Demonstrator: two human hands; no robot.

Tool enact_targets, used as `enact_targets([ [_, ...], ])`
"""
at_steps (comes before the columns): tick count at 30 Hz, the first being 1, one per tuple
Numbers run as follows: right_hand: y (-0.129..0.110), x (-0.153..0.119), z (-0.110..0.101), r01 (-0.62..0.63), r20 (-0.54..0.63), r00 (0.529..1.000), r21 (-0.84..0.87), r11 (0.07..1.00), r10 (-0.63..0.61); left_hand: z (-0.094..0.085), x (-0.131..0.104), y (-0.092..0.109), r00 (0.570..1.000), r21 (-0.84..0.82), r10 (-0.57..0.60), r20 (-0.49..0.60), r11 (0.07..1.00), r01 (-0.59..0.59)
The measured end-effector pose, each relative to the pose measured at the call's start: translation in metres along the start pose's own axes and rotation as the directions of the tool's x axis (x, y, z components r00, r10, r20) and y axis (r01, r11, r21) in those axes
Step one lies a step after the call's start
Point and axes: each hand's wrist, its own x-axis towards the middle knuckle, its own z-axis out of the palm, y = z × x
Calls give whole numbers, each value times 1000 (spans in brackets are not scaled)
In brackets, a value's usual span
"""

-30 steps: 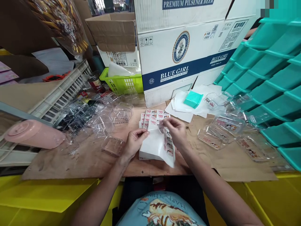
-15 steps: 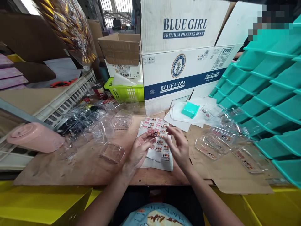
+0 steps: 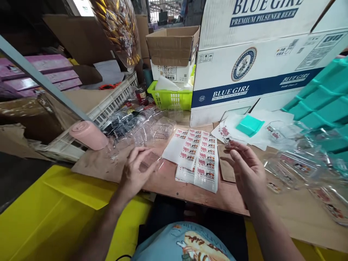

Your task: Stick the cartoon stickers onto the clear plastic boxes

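My left hand (image 3: 137, 170) is at a clear plastic box (image 3: 150, 162) near the table's front edge, fingers curved around its left side. My right hand (image 3: 248, 168) is raised right of the sticker sheets, thumb and fingers pinched on a clear sticker (image 3: 230, 142) with a small printed picture. Between the hands lie overlapping white sticker sheets (image 3: 208, 159) printed with pink lettering and cartoon animals. Several clear boxes with such stickers (image 3: 301, 165) are on the right.
A pink cup (image 3: 88, 135) lies at the left by a white crate (image 3: 114, 105). Behind stand a green basket (image 3: 174, 98) and a large white carton (image 3: 217, 72). Teal trays (image 3: 326, 98) are stacked at the right; a teal packet (image 3: 250, 125) rests on white paper.
My hands have moved apart, the left to the clear box, the right away from the sheets with a sticker. The sheets are spread wider, and the view has turned left.
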Motion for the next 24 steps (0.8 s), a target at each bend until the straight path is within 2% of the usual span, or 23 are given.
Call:
enact_targets([
  [2,-4,-10,9,-31,130,991,-3,1000,31,-7,-10,-24,985,114,33,171,992,-53],
  [4,-3,-22,27,6,265,964,-52,999,8,2,-18,-38,963,166,61,262,980,-107],
  [6,4,-34,48,116,391,919,-137,984,-54,20,-24,-43,965,178,88,249,975,-135],
  [9,26,-46,75,321,563,818,-274,906,-120,43,-27,-39,957,96,170,237,976,-197],
  [11,43,-47,86,416,637,764,-359,836,-106,50,-27,-37,944,6,227,239,972,-235],
  [12,50,-46,89,446,649,755,-402,800,-94,52,-27,-37,943,-38,236,236,972,-233],
  [15,61,-42,95,487,648,758,-483,728,-77,52,-29,-40,969,-175,151,193,977,-118],
  [17,60,-40,96,493,645,758,-475,729,-92,53,-32,-40,992,-299,1,126,954,37],
  [18,58,-40,96,484,635,765,-458,745,-107,55,-34,-38,991,-385,-113,72,913,133],
  [19,56,-40,96,459,612,782,-437,774,-119,56,-36,-34,968,-492,-248,30,840,230],
  [20,53,-41,96,414,571,811,-410,813,-125,57,-37,-29,924,-610,-381,32,725,320],
  [21,50,-41,96,353,525,843,-375,858,-117,58,-37,-21,869,-719,-485,94,571,396],
  [22,48,-41,95,280,486,869,-329,902,-93,59,-36,-13,818,-795,-536,210,393,462],
  [24,43,-39,90,138,463,886,-231,963,-16,58,-30,5,752,-822,-465,467,86,564],
])
